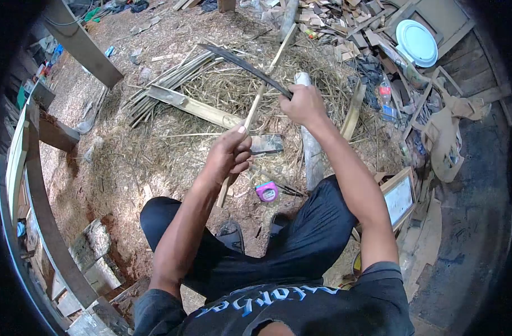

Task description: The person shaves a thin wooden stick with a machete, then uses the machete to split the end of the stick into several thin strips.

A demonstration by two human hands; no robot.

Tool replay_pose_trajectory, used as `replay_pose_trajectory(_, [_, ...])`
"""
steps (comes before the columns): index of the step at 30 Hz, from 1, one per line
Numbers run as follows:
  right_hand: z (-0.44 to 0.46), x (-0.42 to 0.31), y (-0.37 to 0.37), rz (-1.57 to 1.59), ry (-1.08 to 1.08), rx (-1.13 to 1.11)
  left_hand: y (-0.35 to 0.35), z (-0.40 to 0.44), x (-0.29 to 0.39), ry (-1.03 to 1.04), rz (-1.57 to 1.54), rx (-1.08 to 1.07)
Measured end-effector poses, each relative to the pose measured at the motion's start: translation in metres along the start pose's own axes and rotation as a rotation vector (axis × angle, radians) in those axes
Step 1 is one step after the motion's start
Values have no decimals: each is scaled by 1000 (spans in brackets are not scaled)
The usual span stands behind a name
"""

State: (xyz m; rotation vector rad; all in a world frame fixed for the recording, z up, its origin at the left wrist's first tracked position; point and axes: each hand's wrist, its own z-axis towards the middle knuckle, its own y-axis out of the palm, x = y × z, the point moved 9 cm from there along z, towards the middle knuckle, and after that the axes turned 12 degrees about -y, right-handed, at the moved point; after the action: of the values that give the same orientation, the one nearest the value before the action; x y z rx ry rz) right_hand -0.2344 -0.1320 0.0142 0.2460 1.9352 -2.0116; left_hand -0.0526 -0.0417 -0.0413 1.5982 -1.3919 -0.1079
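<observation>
A long thin bamboo strip (257, 105) slants up and to the right, with my left hand (229, 154) closed round its lower part. My right hand (303, 105) grips the near end of a long dark blade (239, 63), its handle hidden in the fist. The blade points up and left and crosses the strip above my left hand; whether they touch is unclear. A wider split bamboo piece (202, 110) lies on the ground behind my left hand.
A pink tape measure (267, 191) lies between my feet and the shavings. A bundle of thin strips (169, 84) is at the upper left. A pale log (312, 151) lies near my right knee. Wooden posts (88, 47) stand left; a framed panel (398, 199) is at right.
</observation>
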Motion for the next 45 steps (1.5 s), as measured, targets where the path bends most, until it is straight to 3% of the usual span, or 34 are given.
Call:
replay_pose_trajectory(3, [2, 3, -4, -32, 7, 61, 3, 8, 10, 87, 212, -44])
replay_pose_trajectory(6, [-8, -14, 13, 53, -32, -41, -12, 17, 8, 107, 165, 59])
replay_pose_trajectory(11, [-35, -73, 52, 39, -445, -33, -31, 14, 14, 184, 32, 265])
replay_pose_trajectory(14, [-26, -69, 41, 13, -512, 60, -41, 21, 9, 159, 133, 226])
replay_pose_trajectory(19, [-11, -60, 34, -64, -459, 91, -31, 17, 16, 188, 176, 195])
replay_pose_trajectory(21, [-1, -36, 38, -12, -294, -60, -19, 7, 14, 189, 170, 164])
replay_pose_trajectory(24, [10, 8, 7, -119, -118, 75, -14, -6, -1, 105, 124, 217])
replay_pose_trajectory(26, [4, 14, 20, -41, -15, -46, -13, 4, -10, 100, 158, 182])
replay_pose_trajectory(30, [-15, -42, 41, 37, -193, -189, -24, 22, 3, 131, 180, 116])
replay_pose_trajectory(32, [-28, -78, 44, 69, -502, -47, -31, 23, 7, 125, 111, 173])
replay_pose_trajectory(39, [-17, -76, 43, 31, -554, 52, -24, 19, 7, -6, -272, -27])
replay_pose_trajectory(42, [-15, -65, 44, -15, -537, 70, -19, 14, 9, 78, -203, 52])
replay_pose_trajectory(45, [-13, -59, 45, -50, -508, 69, -15, 15, 5, 53, -250, -35])
